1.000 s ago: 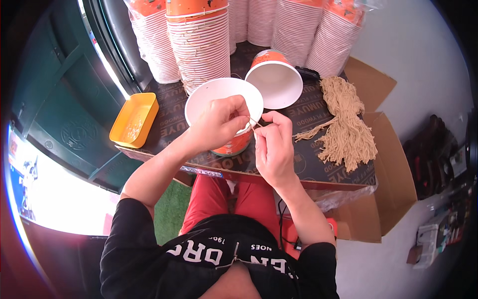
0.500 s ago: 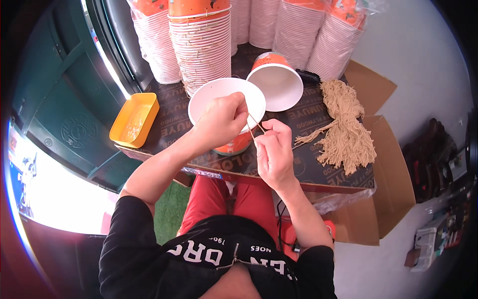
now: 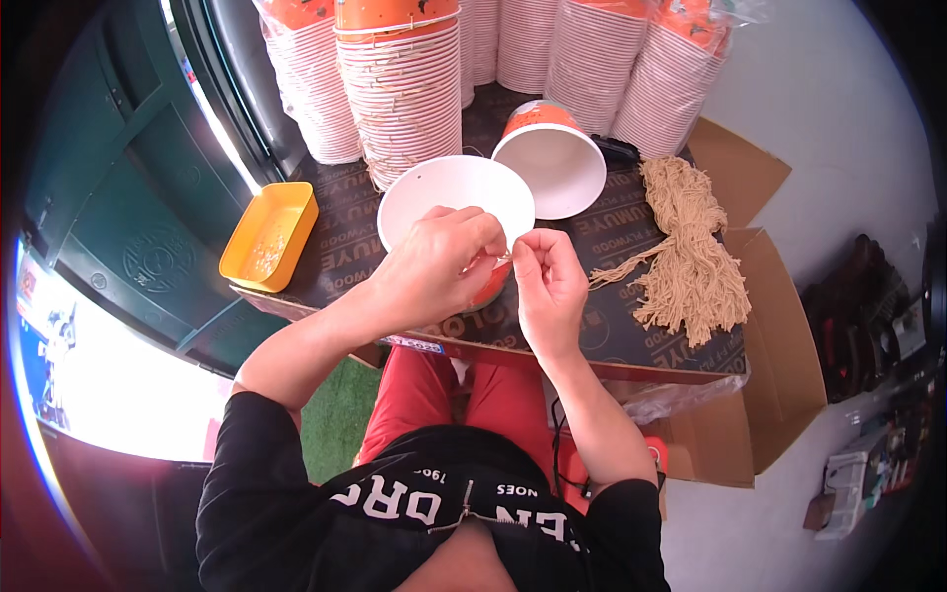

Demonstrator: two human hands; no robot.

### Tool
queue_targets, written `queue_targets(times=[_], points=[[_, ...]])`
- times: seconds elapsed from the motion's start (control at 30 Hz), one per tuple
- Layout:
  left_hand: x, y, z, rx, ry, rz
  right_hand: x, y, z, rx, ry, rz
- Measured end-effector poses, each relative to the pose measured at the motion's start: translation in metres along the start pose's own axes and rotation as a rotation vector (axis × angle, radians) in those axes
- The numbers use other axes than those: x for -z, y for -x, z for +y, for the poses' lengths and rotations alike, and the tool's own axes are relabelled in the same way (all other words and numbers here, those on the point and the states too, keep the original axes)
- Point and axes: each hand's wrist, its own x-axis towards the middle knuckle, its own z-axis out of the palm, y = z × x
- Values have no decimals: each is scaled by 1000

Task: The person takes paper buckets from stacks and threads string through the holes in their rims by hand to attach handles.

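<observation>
A paper bucket (image 3: 419, 189) with a white inside and orange outside stands open end up near the table's front edge. My left hand (image 3: 444, 259) is closed over the bucket's near rim, its fingertips pinching a thin string (image 3: 506, 256). Close against it on the right, my right hand (image 3: 549, 291) pinches the same string between thumb and index finger. Most of the string is hidden by my fingers. A second orange and white bucket (image 3: 552, 173) lies tipped on its side just behind, its opening toward me.
Tall stacks of nested buckets (image 3: 409, 104) line the back, one with string ends along its rims. A bundle of tan strings (image 3: 691, 266) lies at the right. A yellow tray (image 3: 286, 252) holding small bits sits at the left edge. An open cardboard box (image 3: 779, 345) stands beyond the right side.
My hands have drawn together at the bucket's near right rim. The string stretched between them earlier is now mostly hidden in my fingers.
</observation>
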Motion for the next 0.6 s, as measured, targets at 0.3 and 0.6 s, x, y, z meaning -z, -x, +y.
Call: queue_targets(times=[0.3, 0.6], points=[[-2, -7, -3, 97, 103, 1, 4, -2, -3, 93, 150, -25], [-9, -13, -8, 86, 146, 75, 9, -1, -4, 96, 89, -98]])
